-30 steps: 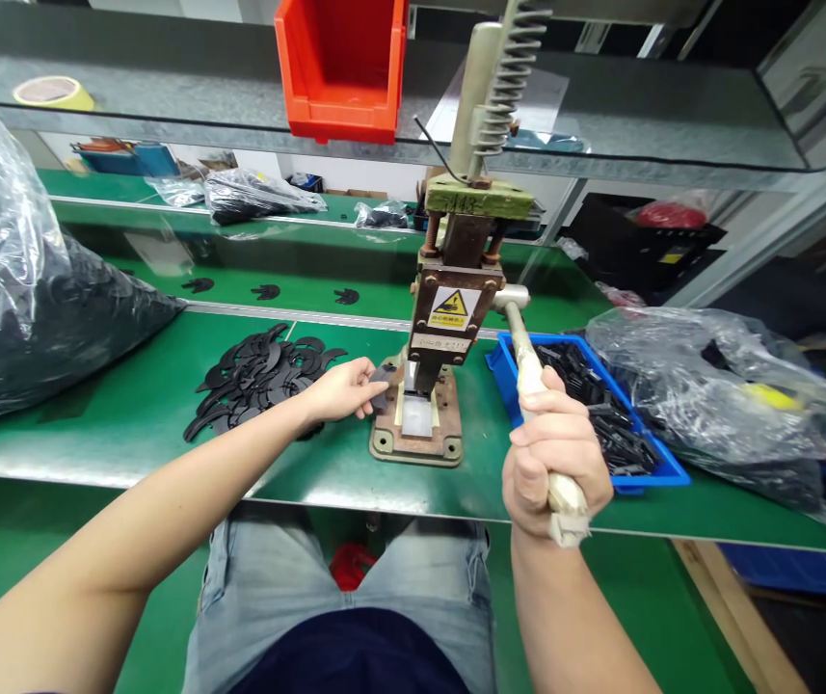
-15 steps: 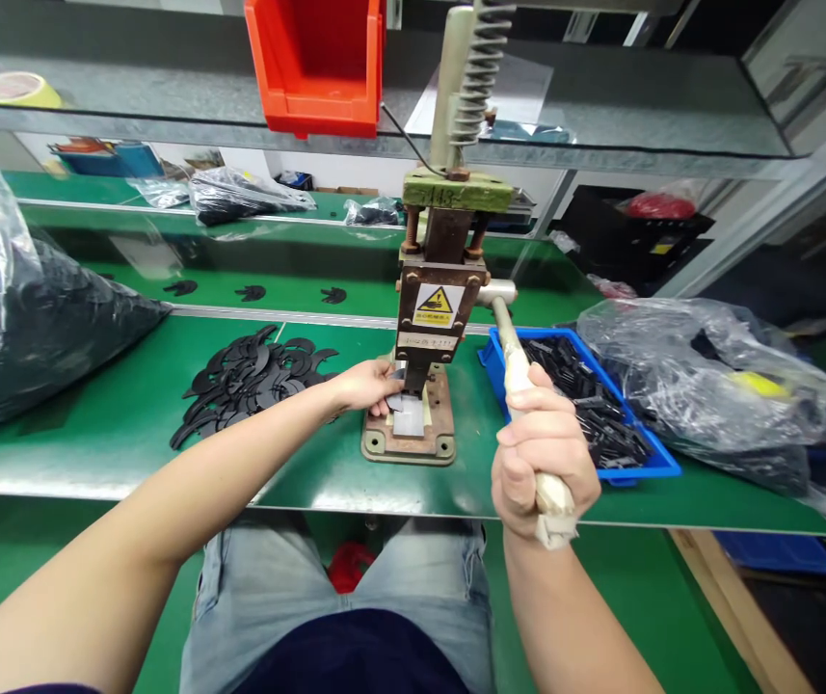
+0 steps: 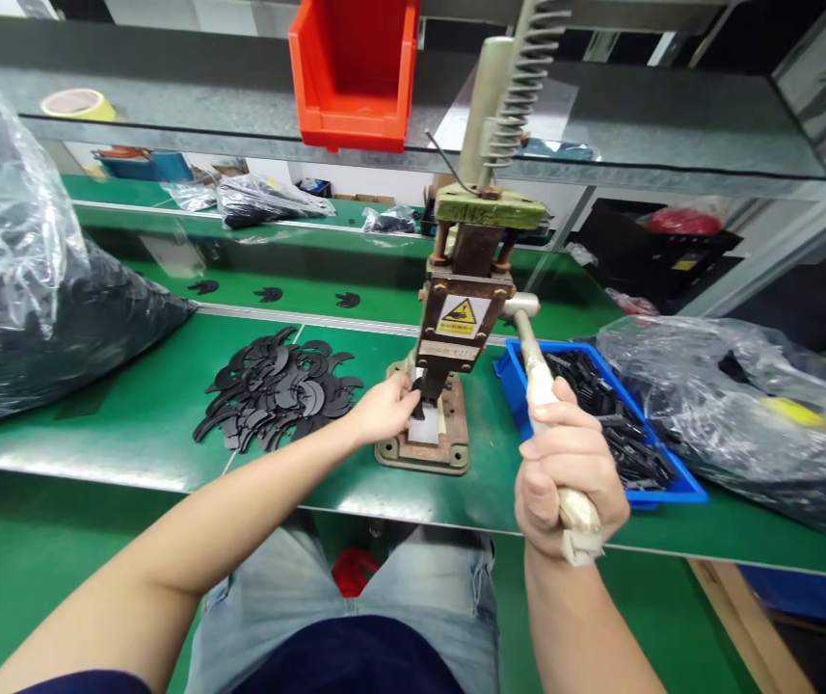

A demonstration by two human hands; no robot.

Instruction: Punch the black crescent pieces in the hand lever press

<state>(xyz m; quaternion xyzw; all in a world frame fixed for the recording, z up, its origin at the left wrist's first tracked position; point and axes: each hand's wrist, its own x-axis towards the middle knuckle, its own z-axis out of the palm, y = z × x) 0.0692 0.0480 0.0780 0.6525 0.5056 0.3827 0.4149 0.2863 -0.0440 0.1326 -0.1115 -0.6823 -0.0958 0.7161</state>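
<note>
My right hand is wrapped round the taped lever handle of a hand press. My left hand is at the press base, with its fingers pinched on a small black part under the ram. The fingertips partly hide that part. A light metal plate lies on the base below it. Just left of my left hand is a pile of black curved parts on the green table. To the right of the press stands a blue tray holding black pieces.
A large clear bag of dark parts stands at the left, another plastic bag at the right. Several black parts lie on the green strip behind. An orange bin and yellow tape roll are on the shelf.
The camera view has shifted, so the scene sits further right and slightly lower. My left fingers keep to the press base, and the black part now shows under the ram. My right hand stays on the lever.
</note>
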